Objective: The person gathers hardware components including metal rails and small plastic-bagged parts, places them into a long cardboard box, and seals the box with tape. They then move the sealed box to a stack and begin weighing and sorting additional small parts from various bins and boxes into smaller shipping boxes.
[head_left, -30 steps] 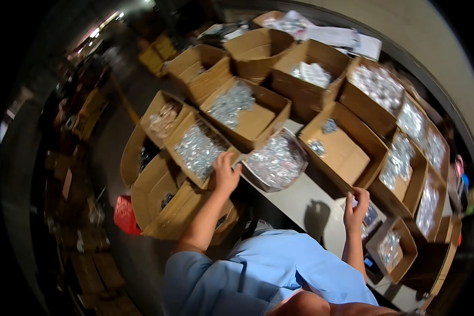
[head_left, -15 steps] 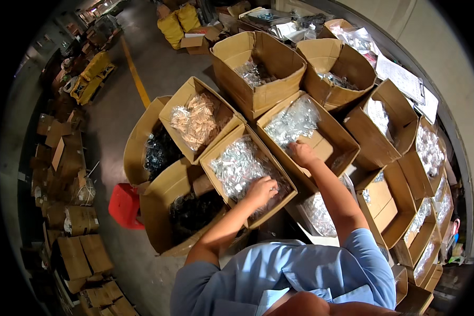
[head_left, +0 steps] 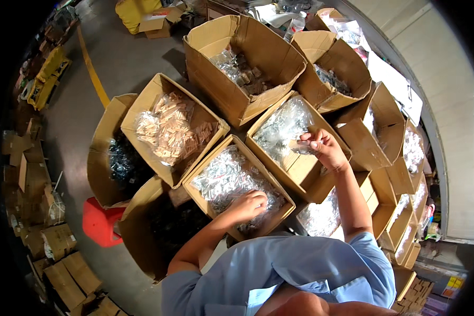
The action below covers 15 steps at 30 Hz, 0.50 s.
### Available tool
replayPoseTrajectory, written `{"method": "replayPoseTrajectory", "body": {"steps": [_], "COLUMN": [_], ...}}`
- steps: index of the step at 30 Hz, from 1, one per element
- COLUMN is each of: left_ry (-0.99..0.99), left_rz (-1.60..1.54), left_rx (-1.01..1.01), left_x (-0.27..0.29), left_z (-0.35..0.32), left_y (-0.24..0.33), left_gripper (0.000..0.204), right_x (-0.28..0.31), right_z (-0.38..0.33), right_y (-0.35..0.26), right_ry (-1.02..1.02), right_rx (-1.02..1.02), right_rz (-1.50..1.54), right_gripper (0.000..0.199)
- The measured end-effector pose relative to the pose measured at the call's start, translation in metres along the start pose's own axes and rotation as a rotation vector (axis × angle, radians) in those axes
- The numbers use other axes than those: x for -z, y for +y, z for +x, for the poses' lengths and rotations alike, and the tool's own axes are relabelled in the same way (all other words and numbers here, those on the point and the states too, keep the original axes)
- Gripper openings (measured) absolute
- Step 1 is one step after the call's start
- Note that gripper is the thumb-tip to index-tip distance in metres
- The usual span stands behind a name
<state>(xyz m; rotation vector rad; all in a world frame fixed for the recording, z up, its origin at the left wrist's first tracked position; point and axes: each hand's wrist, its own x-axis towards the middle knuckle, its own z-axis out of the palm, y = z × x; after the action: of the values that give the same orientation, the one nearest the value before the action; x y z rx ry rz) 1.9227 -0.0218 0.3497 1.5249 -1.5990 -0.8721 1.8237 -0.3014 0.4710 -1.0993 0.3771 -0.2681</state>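
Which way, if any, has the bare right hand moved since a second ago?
Yes, leftward: the bare right hand now is over the brown cardboard box part-filled with clear plastic packets; earlier it was right of that box.

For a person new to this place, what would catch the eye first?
Likely the red plastic object at the left, then the tan pieces in a box left of centre. The right hand also stands out, holding a small shiny packet over another box.
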Motion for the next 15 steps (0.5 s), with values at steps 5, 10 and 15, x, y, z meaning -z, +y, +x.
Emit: {"method": "replayPoseTrajectory", "body": {"steps": [5,10,15], "left_ry": [-0.024,-0.217,0.015], "left_rz": [0.12,0.295,0.225], "left_rx": [0.059,-0.028,0.106], "left_x": [-0.007,-0.031,-0.035], "left_z": [0.0,-0.002,-0.019], "left_y": [-0.002,-0.004,0.004], "left_gripper": [0.016,0.009,0.028], "right_x": [0.028,0.064,0.174], "right_z": [0.05,0.155,0.262], "right_y": [-0.071,-0.168,-0.124], "right_ry": [0.052,0.504,-0.13], "right_rx": [0.198,0.445,-0.457], "right_rz": [-0.282,-1.206,-2.292], "right_gripper": [0.01,0.019,0.065]}}
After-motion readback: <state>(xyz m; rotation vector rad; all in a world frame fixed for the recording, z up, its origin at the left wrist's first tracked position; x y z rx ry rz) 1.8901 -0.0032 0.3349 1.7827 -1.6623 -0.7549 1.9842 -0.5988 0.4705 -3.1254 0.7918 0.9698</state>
